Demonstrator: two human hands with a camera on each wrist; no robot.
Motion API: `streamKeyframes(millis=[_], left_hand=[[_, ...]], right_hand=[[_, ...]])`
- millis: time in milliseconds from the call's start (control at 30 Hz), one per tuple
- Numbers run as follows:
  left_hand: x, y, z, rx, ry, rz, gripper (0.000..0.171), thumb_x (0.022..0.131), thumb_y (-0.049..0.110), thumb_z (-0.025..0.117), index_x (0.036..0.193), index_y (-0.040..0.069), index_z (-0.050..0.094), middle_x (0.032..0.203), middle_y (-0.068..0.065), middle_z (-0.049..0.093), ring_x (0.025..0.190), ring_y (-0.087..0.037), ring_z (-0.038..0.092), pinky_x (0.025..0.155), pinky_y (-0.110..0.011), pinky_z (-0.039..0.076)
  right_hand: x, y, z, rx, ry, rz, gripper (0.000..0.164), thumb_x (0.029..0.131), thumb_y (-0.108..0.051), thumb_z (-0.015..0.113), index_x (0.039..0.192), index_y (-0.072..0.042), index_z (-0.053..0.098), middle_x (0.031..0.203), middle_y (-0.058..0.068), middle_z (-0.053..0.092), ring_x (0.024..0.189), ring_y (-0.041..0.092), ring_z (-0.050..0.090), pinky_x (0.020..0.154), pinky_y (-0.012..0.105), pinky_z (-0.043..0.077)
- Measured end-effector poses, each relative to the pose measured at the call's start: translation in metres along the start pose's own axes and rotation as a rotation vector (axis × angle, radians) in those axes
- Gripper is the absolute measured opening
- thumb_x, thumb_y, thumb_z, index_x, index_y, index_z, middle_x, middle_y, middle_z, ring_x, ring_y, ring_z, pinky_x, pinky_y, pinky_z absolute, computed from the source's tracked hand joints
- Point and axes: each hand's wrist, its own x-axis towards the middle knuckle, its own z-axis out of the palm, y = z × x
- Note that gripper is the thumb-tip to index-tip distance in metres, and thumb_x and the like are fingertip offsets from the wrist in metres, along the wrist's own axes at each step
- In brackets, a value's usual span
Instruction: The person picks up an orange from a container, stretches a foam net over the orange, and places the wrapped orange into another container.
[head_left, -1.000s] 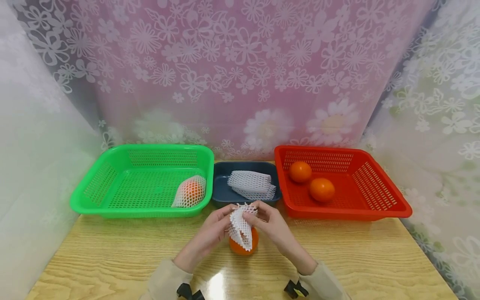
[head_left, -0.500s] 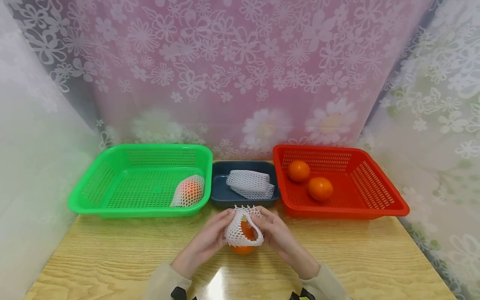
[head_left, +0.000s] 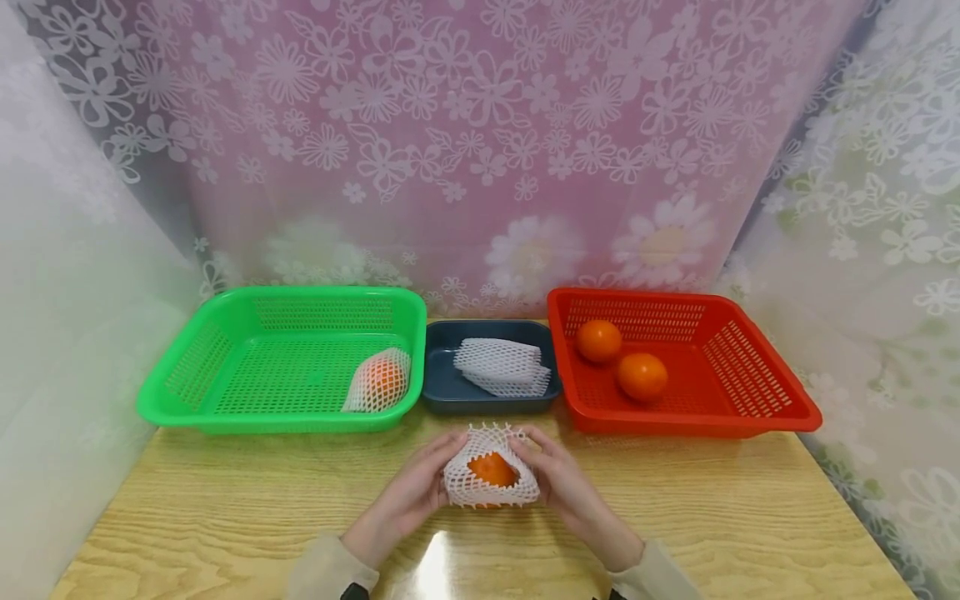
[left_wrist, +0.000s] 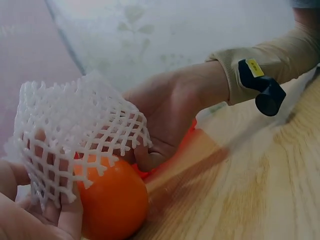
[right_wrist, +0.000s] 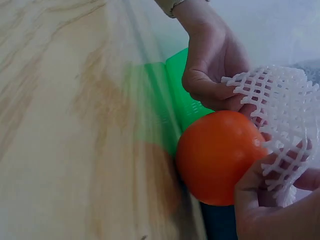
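Note:
A white foam fruit net (head_left: 461, 483) is stretched between both hands over an orange (head_left: 492, 469) near the table's front middle. My left hand (head_left: 422, 482) grips the net's left side, and my right hand (head_left: 564, 477) grips its right side with the thumb in the opening. Orange skin shows through that opening in the head view. From the left wrist, the net's toothed edge (left_wrist: 92, 172) lies across the top of the orange (left_wrist: 116, 205), whose lower part is bare. The right wrist view also shows the orange (right_wrist: 217, 159) mostly uncovered, beside the net (right_wrist: 280, 107).
On the left stands a green basket (head_left: 281, 423) with one netted orange (head_left: 384, 379). A dark blue tray (head_left: 442, 392) holds folded foam nets (head_left: 498, 365). The red basket (head_left: 735, 367) at right contains two bare oranges (head_left: 642, 377). Flowered curtains (head_left: 480, 167) hang behind the wooden table (head_left: 262, 500).
The net, earlier bunched above the orange, has been spread wider and drawn down over it. Both hands have moved slightly apart and toward the table's front edge.

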Motion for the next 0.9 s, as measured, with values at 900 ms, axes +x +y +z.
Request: streamKeyframes(millis=[900], left_hand=[[0.010, -0.025, -0.006, 0.306, 0.202, 0.054, 0.037, 0.110, 0.030, 0.045, 0.122, -0.004, 0.053, 0.096, -0.004, 0.063, 0.073, -0.009, 0.061, 0.059, -0.024, 0.053]], right_hand=[[0.015, 0.018, -0.003, -0.173, 0.099, 0.041, 0.031, 0.107, -0.030, 0.052, 0.127, -0.005, 0.049, 0.104, 0.005, 0.063, 0.082, 0.020, 0.064, 0.062, 0.036, 0.058]])
